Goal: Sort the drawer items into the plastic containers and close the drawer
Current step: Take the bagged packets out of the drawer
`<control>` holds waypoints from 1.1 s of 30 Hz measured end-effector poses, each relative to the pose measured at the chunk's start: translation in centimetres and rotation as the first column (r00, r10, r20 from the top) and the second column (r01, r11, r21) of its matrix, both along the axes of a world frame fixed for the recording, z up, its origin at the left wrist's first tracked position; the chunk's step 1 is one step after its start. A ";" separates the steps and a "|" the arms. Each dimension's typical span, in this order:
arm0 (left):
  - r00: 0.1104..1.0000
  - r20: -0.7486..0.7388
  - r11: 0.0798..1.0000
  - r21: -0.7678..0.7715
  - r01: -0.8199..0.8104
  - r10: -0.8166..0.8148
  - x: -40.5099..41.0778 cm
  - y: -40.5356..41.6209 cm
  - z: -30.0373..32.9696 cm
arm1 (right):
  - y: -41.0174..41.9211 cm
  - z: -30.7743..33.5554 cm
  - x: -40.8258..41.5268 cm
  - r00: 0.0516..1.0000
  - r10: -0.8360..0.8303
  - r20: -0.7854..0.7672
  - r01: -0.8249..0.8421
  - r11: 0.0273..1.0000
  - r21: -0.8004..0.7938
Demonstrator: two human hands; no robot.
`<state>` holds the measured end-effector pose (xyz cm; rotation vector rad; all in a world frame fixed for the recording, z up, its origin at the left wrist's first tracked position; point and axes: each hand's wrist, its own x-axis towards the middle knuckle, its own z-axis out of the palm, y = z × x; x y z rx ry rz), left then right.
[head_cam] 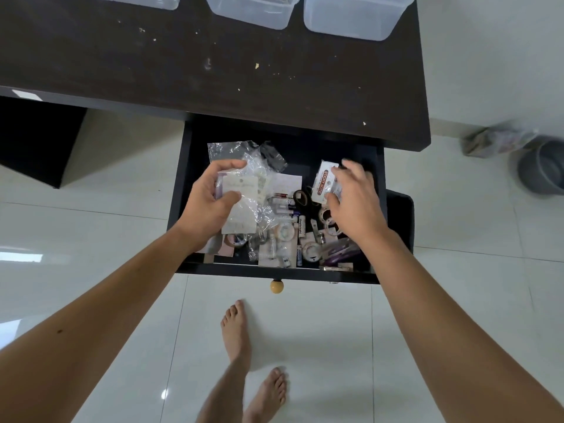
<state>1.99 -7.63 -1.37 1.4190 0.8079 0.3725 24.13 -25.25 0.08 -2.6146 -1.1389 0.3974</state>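
The black drawer [180,190] stands pulled out under the dark desk, full of small items: tape rolls [311,250], batteries [300,225], clear plastic bags [235,151], paper cards. Over its left half my left hand [210,199] is shut on a white card in a clear plastic sleeve [241,209]. At the drawer's right side my right hand [351,193] grips a sticky note pack [324,181], tilted upright. Three clear plastic containers [253,10] [354,16] [146,1] line the far edge of the desk.
The dark desk top [213,65] between drawer and containers carries only small specks. A round wooden knob [276,286] sticks out of the drawer front. A grey bucket [543,169] and a bag stand on the white tiled floor at the right. My bare feet are below the drawer.
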 end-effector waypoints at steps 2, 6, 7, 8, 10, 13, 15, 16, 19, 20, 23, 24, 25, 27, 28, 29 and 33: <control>1.000 -0.009 0.999 0.032 0.024 -0.024 -0.1 -0.3 -0.2 | 0.8 -0.4 0.6 0.999 0.038 0.027 -0.036 0.997 -0.072; 0.998 -0.060 0.990 0.134 0.034 -0.026 0.1 -0.9 -0.1 | 1.3 -1.4 0.8 0.987 0.069 0.144 -0.051 0.991 -0.127; 0.997 -0.079 0.987 0.156 0.031 -0.019 0.2 -1.0 0.0 | 1.3 -1.5 0.7 0.979 0.063 0.196 -0.042 0.993 -0.111; 0.996 -0.092 0.985 0.170 0.034 -0.018 0.3 -1.1 0.1 | 1.2 -1.4 0.6 0.965 0.062 0.254 -0.042 0.996 -0.084; 0.995 -0.090 0.982 0.181 0.045 -0.029 0.3 -1.1 0.2 | 0.7 -0.9 0.3 0.923 0.066 0.379 -0.059 0.998 -0.031; 0.997 -0.077 0.983 0.178 0.040 -0.026 0.1 -1.0 0.6 | -0.1 0.1 0.2 0.910 0.063 0.410 -0.110 0.990 0.091; 0.998 -0.051 0.988 0.149 0.029 -0.022 0.0 -1.0 0.9 | -0.2 1.4 -0.2 0.983 0.032 0.182 -0.079 0.963 0.259; 0.999 -0.042 0.990 0.140 0.028 -0.022 0.0 -1.0 1.0 | -0.2 2.3 -0.6 0.999 0.015 0.035 -0.026 0.940 0.340; 0.999 -0.037 0.995 0.088 0.042 -0.039 0.0 -1.0 1.3 | 0.5 4.7 -2.2 0.927 -0.018 -0.376 0.180 0.898 0.402; 0.998 -0.028 0.997 0.060 0.055 -0.053 0.0 -1.0 1.4 | 0.8 4.9 -2.8 0.873 -0.008 -0.488 0.217 0.902 0.373; 0.996 0.012 0.995 -0.037 0.089 -0.089 0.2 -1.4 2.0 | 1.7 4.1 -4.2 0.784 0.008 -0.620 0.225 0.928 0.296; 0.995 0.023 0.994 -0.054 0.098 -0.096 0.3 -1.5 2.2 | 1.9 3.6 -4.6 0.783 -0.005 -0.622 0.230 0.931 0.283; 0.994 0.023 0.993 -0.054 0.105 -0.104 0.3 -1.6 2.2 | 2.1 3.1 -5.0 0.782 -0.023 -0.623 0.247 0.929 0.275; 0.992 0.011 0.991 -0.052 0.123 -0.123 0.1 -1.5 2.4 | 2.4 2.4 -5.6 0.785 -0.064 -0.616 0.285 0.920 0.269; 0.992 0.009 0.990 -0.058 0.128 -0.128 0.0 -1.4 2.5 | 2.5 2.1 -5.9 0.791 -0.078 -0.607 0.298 0.915 0.271; 0.991 -0.003 0.989 -0.056 0.135 -0.135 -0.1 -1.3 2.6 | 2.6 1.9 -6.1 0.798 -0.085 -0.597 0.304 0.912 0.276; 0.994 -0.019 0.994 0.019 0.109 -0.108 0.0 -1.1 2.4 | 2.5 2.0 -6.0 0.805 -0.059 -0.591 0.279 0.916 0.288</control>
